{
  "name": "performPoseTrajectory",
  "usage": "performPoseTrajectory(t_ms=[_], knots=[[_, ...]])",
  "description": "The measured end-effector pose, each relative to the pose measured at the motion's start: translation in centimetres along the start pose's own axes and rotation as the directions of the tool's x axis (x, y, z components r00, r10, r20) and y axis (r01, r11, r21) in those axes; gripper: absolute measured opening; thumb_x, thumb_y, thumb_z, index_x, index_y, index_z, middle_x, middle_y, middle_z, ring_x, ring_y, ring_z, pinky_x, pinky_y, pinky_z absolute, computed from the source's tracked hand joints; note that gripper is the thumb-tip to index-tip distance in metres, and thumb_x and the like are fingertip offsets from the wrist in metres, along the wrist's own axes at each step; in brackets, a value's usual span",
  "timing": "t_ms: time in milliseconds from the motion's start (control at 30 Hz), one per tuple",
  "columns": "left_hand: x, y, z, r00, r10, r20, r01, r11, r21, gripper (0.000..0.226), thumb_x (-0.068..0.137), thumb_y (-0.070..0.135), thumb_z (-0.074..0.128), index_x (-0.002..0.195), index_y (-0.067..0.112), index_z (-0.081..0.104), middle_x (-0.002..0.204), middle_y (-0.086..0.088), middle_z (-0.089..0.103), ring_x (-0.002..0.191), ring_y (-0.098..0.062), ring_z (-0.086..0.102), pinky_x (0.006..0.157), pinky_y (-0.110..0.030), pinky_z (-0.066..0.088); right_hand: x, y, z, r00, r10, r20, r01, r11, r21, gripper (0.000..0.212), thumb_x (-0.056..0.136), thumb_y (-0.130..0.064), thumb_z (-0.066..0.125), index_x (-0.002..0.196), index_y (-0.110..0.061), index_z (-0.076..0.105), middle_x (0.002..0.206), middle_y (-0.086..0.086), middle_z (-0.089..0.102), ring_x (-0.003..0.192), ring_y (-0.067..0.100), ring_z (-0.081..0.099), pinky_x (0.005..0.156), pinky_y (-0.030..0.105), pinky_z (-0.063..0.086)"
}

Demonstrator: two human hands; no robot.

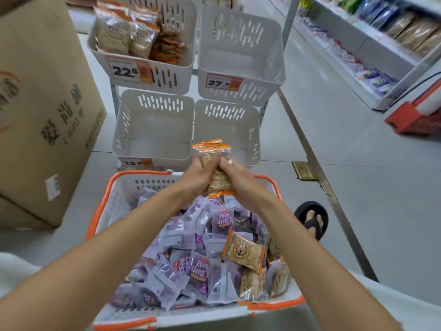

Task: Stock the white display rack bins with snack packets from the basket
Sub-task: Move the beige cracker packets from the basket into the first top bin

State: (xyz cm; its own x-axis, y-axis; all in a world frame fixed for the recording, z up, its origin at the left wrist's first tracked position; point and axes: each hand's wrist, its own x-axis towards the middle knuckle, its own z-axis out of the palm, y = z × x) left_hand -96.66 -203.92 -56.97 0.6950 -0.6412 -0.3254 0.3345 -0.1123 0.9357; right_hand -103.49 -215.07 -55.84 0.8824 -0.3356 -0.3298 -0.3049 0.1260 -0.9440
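Observation:
Both hands hold a small bunch of orange-edged snack packets (218,177) above the far end of the white basket with orange rim (100,206). My left hand (196,174) grips the bunch from the left and my right hand (238,179) grips it from the right. The basket is heaped with purple packets (181,237) and a few more orange-edged ones (245,253). In front stands the white display rack: the lower left bin (152,126) and lower right bin (248,130) hold nothing, the upper right bin (241,53) too. The upper left bin (143,39) holds several snack packets.
A big cardboard box (45,101) stands close on the left. Store shelves with goods (372,41) run along the right, with a red freezer corner (415,118). A sandalled foot (312,219) rests on the tiled floor right of the basket. A metal floor strip (317,163) runs diagonally.

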Motion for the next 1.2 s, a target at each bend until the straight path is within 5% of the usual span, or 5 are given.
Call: performPoseTrajectory(t_ms=[200, 500, 733, 1067, 1200], knots=[[5.5, 8.2, -5.8, 0.913, 0.371, -0.169, -0.238, 0.821, 0.519, 0.111, 0.068, 0.094, 0.001, 0.13, 0.02, 0.054, 0.132, -0.01, 0.05, 0.132, -0.025, 0.036, 0.116, -0.047, 0.024, 6.4, -7.0, 4.6, 0.983, -0.183, -0.019, 0.182, 0.982, -0.052, 0.041, 0.097, -0.044, 0.053, 0.131, -0.021, 0.048, 0.102, 0.003, 0.071, 0.084, 0.013, 0.072, 0.076, 0.036, 0.06], [13.6, 20.3, -20.5, 0.577, 0.729, -0.367, -0.151, 0.537, 0.83, 0.041, 0.104, 0.031, 0.038, 0.143, 0.021, 0.043, 0.155, -0.006, 0.037, 0.144, -0.027, 0.028, 0.117, -0.049, 0.024, 20.9, -20.9, 12.6, 0.896, -0.358, -0.262, 0.37, 0.929, -0.004, 0.053, 0.097, -0.049, 0.048, 0.136, -0.013, 0.041, 0.127, 0.006, 0.06, 0.118, 0.024, 0.058, 0.101, 0.043, 0.048], [18.6, 19.6, -26.5, 0.786, 0.567, -0.248, 0.057, 0.333, 0.941, 0.057, 0.103, 0.05, 0.033, 0.156, 0.038, 0.014, 0.166, 0.002, -0.009, 0.153, -0.024, -0.01, 0.12, -0.052, 0.008, 30.2, -20.4, 17.9, 0.914, -0.299, -0.275, 0.252, 0.948, -0.193, 0.066, 0.095, -0.033, 0.058, 0.148, -0.006, 0.029, 0.145, 0.006, 0.038, 0.137, 0.027, 0.039, 0.111, 0.039, 0.033], [19.2, 17.9, -26.7, 0.677, 0.669, -0.306, -0.096, 0.493, 0.865, 0.062, 0.101, 0.057, 0.029, 0.157, 0.035, 0.013, 0.167, 0.004, -0.004, 0.153, -0.016, -0.001, 0.119, -0.053, 0.009, 30.2, -19.0, 18.2, 0.78, -0.588, -0.215, 0.514, 0.797, -0.316, 0.066, 0.101, -0.021, 0.048, 0.156, -0.024, 0.01, 0.16, -0.003, 0.021, 0.147, 0.015, 0.022, 0.12, 0.033, 0.019], [18.7, 17.8, -27.0, 0.737, 0.639, -0.219, -0.042, 0.367, 0.929, 0.091, 0.087, 0.071, 0.046, 0.157, 0.034, 0.002, 0.165, 0.003, -0.017, 0.152, -0.017, -0.01, 0.119, -0.053, 0.008, 29.4, -19.4, 17.5, 0.893, -0.449, -0.031, 0.427, 0.867, -0.259, 0.095, 0.093, -0.018, 0.059, 0.156, -0.028, -0.012, 0.164, -0.004, 0.011, 0.149, 0.019, 0.018, 0.119, 0.038, 0.023]])
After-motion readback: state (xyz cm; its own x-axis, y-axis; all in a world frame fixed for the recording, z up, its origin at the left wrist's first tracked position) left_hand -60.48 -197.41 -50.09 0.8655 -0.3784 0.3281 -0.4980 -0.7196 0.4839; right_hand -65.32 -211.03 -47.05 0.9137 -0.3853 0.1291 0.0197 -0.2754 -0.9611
